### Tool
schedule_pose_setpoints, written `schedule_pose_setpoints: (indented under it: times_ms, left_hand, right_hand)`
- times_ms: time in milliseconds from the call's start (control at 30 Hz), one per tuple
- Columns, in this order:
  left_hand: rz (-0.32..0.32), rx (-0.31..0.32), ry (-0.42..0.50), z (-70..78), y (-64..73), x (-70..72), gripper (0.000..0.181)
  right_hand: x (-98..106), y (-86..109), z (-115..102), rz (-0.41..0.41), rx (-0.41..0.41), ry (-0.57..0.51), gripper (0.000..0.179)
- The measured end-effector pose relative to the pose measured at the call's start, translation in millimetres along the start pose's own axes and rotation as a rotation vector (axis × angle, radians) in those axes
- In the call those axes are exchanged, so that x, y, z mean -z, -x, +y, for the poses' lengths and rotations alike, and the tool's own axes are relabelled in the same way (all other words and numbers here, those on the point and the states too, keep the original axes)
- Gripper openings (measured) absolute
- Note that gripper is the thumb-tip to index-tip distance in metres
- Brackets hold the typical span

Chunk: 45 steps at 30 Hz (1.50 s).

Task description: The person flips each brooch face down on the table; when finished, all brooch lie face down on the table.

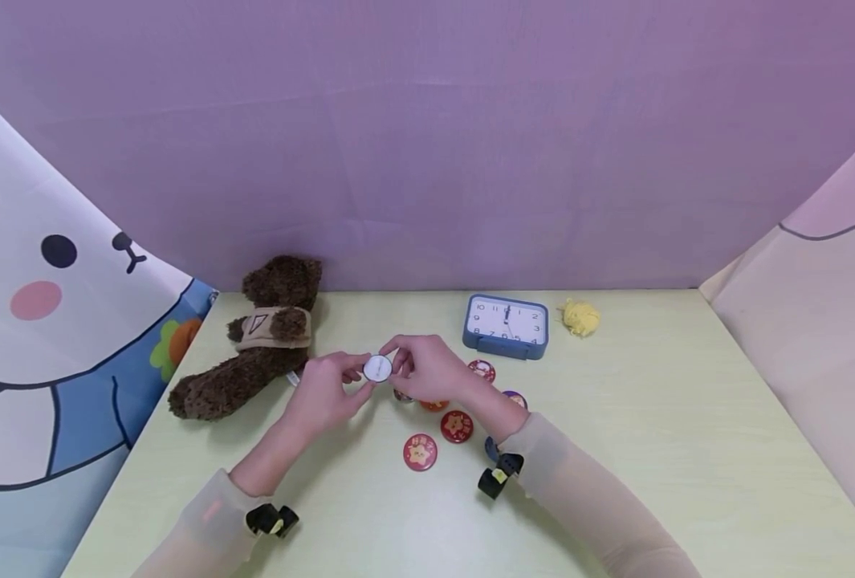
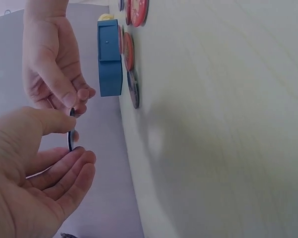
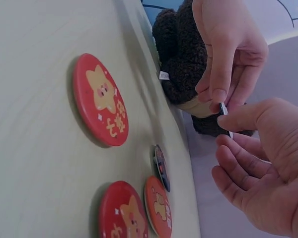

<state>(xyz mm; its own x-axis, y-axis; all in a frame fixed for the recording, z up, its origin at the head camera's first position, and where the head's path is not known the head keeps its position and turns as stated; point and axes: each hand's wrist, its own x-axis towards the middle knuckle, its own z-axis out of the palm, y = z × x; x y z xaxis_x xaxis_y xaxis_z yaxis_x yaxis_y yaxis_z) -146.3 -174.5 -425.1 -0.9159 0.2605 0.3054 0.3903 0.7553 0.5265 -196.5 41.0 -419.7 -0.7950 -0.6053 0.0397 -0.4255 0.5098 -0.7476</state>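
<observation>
A round pin badge (image 1: 378,368) is held up over the table, its pale back with a thin pin line turned toward the head camera. My left hand (image 1: 326,389) pinches its left edge between thumb and fingers. From the other side, my right hand (image 1: 430,369) grips the opposite edge; the right wrist view shows its thumb across the badge, seen there edge-on. Below the hands lie several more badges: a red star badge (image 1: 421,452), another red one (image 1: 457,426), an orange one (image 3: 159,206) and a dark one (image 3: 162,167). My right forearm partly covers the group.
A brown plush bear (image 1: 275,321) lies at the left, close by my left hand. Behind the badges stands a blue alarm clock (image 1: 506,326), with a yellow crumpled bundle (image 1: 580,318) to its right. A purple cloth (image 1: 427,144) hangs along the table's back edge.
</observation>
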Motion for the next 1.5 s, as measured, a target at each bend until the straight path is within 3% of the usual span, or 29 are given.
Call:
schedule_pose_setpoints:
  times_ms: [433,1267,1500]
  left_hand:
    - [-0.047,0.010,-0.073,-6.1,0.7,-6.4,0.034]
    - [-0.132,0.013,-0.109,-15.6,5.6,-14.1,0.021]
    - [-0.197,0.054,-0.100,-17.5,4.9,-16.5,0.020]
  right_hand:
    - [-11,-2.6,4,-0.006,0.035,0.096,0.033]
    - [-34,-6.8,-2,-0.017,-0.004,0.317,0.027]
    - [-37,-6.8,-3,-0.024,0.010,0.365,0.024]
